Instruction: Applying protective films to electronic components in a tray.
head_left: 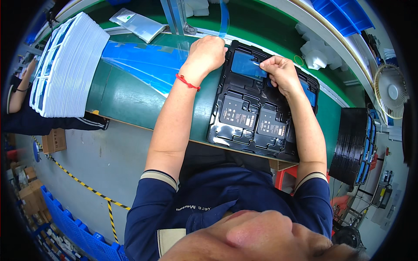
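Blue film [246, 65] on the black tray [235, 130] looked thin, limp – right hand [281, 74] fingers pinched its edge; left hand [207, 52] pressed the tray's far rim, fingers curled

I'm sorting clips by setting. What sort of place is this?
Probably a factory assembly line: a green conveyor belt, a black moulded plastic tray of flat dark parts under both hands, and stacks of white trays and black trays alongside.

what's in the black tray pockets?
The black tray shows two dark flat parts in its near pockets and a blue-filmed one far left. The right hand covers the far-right pocket; a blue edge shows past it.
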The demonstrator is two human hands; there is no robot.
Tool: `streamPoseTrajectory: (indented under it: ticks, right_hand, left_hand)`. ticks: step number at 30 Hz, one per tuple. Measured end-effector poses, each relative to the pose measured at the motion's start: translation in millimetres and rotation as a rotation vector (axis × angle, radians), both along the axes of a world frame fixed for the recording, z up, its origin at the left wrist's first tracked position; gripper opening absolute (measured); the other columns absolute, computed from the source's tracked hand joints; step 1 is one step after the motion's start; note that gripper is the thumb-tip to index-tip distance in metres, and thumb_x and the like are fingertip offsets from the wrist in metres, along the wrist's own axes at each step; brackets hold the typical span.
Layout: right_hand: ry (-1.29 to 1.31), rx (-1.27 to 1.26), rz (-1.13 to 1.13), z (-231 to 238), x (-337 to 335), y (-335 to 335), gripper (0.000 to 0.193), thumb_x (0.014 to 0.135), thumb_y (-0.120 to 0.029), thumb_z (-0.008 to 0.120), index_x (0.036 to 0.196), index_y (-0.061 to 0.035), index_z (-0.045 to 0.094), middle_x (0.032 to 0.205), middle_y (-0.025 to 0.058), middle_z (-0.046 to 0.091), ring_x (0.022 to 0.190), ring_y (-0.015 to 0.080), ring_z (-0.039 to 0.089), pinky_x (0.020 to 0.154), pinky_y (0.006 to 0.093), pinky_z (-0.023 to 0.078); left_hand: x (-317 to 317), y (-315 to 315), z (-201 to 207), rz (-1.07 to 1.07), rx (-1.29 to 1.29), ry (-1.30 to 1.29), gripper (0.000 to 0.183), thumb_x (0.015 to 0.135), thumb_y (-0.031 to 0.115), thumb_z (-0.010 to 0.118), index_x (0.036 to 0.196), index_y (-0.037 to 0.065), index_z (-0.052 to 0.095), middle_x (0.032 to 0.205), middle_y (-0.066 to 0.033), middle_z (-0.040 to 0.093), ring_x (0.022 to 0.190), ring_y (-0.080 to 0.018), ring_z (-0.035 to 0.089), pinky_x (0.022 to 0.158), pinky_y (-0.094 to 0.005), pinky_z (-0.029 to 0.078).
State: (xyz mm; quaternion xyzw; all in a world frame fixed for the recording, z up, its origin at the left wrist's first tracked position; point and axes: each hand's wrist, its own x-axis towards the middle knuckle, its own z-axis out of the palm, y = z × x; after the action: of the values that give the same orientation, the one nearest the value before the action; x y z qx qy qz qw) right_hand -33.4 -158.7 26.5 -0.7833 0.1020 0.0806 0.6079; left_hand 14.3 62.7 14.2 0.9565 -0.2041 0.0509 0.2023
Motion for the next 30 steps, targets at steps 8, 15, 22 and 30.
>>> streamPoseTrajectory:
  ticks: [8,15,22,30]
  right_hand:
    - [-0.046,-0.116,-0.004,-3,-2,5,0.009,0.078,-0.006,0.068,0.076,-0.0019,0.06,0.056,-0.0017,0.053,0.039,0.0027,0.039,0.033,0.0187,0.028]
    - [-0.181,-0.499,0.012,-7,-2,10,0.011,0.071,-0.012,0.07,0.071,-0.0023,0.065,0.06,0.0043,0.062,0.055,0.0103,0.058,0.055,0.0258,0.047]
    - [-0.283,-0.805,0.083,7,-10,16,0.028,0.069,-0.012,0.069,0.094,-0.004,0.059,0.067,0.0127,0.063,0.068,0.0274,0.064,0.066,0.0369,0.05]
    - [-0.491,-0.666,-0.098,25,-8,-28,0.032,0.075,-0.009,0.068,0.104,-0.0021,0.056,0.059,0.0064,0.057,0.056,0.0163,0.058,0.057,0.0294,0.047]
  left_hand:
    - [-6,-6,5,-0.017,-0.107,-0.056,0.044,0.075,0.034,0.069,0.102,-0.001,0.065,0.095,-0.0237,0.063,0.091,-0.0362,0.061,0.08,-0.0424,0.049]
    - [-9,-17,-4,-0.05,-0.078,-0.171,0.065,0.066,0.036,0.077,0.116,-0.001,0.057,0.113,-0.0261,0.056,0.11,-0.0364,0.053,0.092,-0.0408,0.044]
    - [-9,-18,-8,-0.048,-0.09,-0.225,0.057,0.07,0.032,0.074,0.115,0.0,0.058,0.11,-0.0255,0.059,0.108,-0.0354,0.055,0.089,-0.0405,0.045]
    - [-6,-31,6,-0.181,-0.8,0.064,0.039,0.085,-0.003,0.049,0.123,0.006,0.055,0.1,-0.013,0.065,0.084,-0.0163,0.065,0.075,-0.0278,0.049]
